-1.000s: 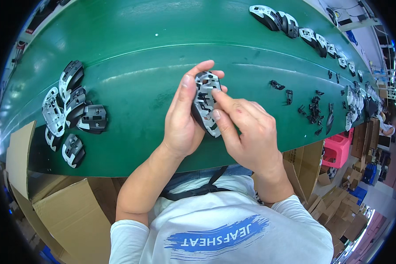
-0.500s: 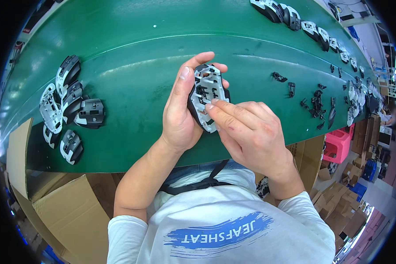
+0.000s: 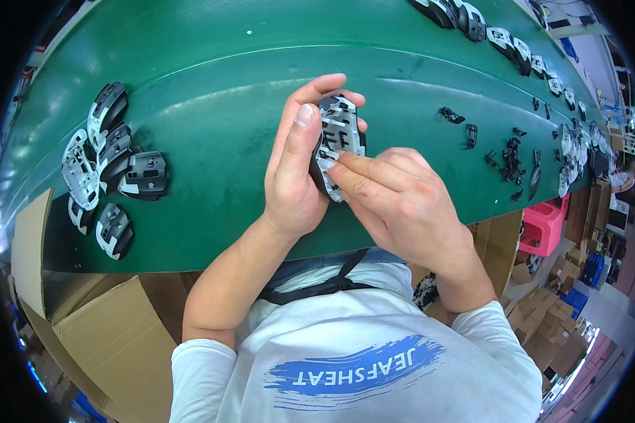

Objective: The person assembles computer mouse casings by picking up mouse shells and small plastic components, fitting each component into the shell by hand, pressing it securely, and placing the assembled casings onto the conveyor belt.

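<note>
A black and white computer mouse shell (image 3: 340,130) is held upright above the table with its ribbed inner side showing. Around its left edge and back wraps my left hand (image 3: 293,169), thumb along the near side and fingertips showing past the far edge. My right hand (image 3: 402,201) has its index and middle fingertips pressed together against the lower inside of the shell. Whether a small part sits under those fingertips is hidden. Several similar mouse shells (image 3: 145,175) lie in a cluster on the table at the left.
Small black plastic parts (image 3: 509,161) lie scattered on the green table (image 3: 219,162) at the right. More mouse shells (image 3: 501,41) stand in a row along the far right. Open cardboard boxes (image 3: 116,328) are below the table's front edge, and a pink stool (image 3: 543,229) is at the right.
My left hand has turned the mouse shell slightly, so it appears narrower. My right fingertips have shifted a little left and stay pressed inside it.
</note>
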